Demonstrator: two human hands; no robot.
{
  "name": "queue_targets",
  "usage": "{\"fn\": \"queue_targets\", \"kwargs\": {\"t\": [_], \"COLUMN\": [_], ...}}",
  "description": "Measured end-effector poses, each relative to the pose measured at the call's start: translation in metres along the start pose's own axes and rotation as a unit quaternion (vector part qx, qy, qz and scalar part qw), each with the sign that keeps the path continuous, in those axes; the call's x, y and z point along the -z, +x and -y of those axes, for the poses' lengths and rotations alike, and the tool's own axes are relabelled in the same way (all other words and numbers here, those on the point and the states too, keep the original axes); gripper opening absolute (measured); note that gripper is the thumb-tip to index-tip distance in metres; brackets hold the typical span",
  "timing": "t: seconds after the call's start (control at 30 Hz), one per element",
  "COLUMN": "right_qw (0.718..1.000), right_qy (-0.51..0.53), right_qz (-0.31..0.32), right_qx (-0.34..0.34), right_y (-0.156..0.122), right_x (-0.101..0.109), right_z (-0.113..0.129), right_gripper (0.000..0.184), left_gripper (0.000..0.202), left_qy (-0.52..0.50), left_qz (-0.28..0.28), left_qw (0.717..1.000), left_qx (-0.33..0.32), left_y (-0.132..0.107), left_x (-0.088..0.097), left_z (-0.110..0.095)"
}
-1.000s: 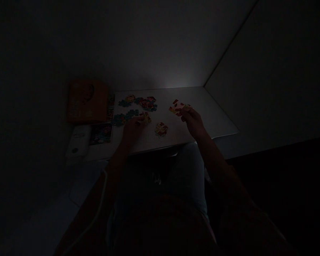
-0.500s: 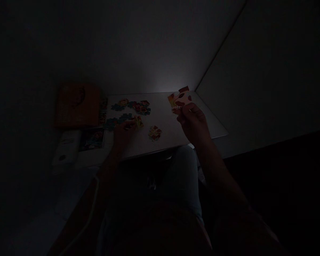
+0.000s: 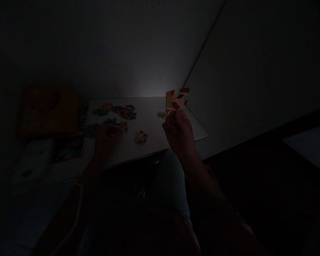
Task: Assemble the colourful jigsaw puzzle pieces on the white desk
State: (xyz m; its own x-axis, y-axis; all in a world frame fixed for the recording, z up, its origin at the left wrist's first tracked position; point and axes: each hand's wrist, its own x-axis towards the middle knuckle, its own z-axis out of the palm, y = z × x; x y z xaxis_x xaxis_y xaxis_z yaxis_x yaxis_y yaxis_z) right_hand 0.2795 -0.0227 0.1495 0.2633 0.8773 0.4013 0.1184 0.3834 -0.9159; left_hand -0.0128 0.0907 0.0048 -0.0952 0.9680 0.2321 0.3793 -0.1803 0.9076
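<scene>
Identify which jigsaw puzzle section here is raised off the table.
The cream jigsaw section with dark red patches, held upright in the right hand. The others, like the small red-and-cream cluster, lie flat on the white table.

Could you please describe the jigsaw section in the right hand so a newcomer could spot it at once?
Over the white table, find the right hand. It holds up a joined jigsaw section, cream with dark red blotches, raised above the pieces lying flat.

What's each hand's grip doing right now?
Left hand: beside a puzzle piece, too dark to tell.
Right hand: closed, holding a joined puzzle section.
</scene>
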Motion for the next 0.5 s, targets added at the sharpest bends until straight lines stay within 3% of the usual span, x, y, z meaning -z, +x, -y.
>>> {"fn": "queue_targets", "kwargs": {"t": [0.1, 0.2, 0.27, 0.4, 0.5], "right_qw": [0.997, 0.979, 0.961, 0.931, 0.933], "right_qy": [-0.067, -0.136, -0.194, -0.328, -0.317], "right_qz": [0.041, 0.148, 0.184, 0.160, 0.167], "right_qx": [0.015, -0.044, -0.075, -0.020, 0.018], "right_y": [0.004, 0.005, 0.003, 0.001, 0.004], "right_x": [0.001, 0.001, 0.000, -0.002, -0.014], "right_z": [-0.032, -0.080, -0.111, -0.146, -0.148], "right_gripper": [0.059, 0.057, 0.053, 0.033, 0.032], "left_gripper": [0.044, 0.042, 0.038, 0.028, 0.035], "left_qy": [-0.022, -0.016, -0.013, -0.019, -0.028], "left_qz": [0.011, 0.014, 0.022, 0.037, 0.053], "left_qw": [1.000, 1.000, 1.000, 0.999, 0.998], "left_qx": [0.012, 0.010, 0.016, 0.010, 0.017], "left_y": [-0.002, -0.002, -0.002, -0.004, -0.007], "left_x": [-0.001, -0.002, -0.003, -0.003, -0.002], "left_z": [-0.001, -0.002, -0.001, 0.001, -0.001]}}
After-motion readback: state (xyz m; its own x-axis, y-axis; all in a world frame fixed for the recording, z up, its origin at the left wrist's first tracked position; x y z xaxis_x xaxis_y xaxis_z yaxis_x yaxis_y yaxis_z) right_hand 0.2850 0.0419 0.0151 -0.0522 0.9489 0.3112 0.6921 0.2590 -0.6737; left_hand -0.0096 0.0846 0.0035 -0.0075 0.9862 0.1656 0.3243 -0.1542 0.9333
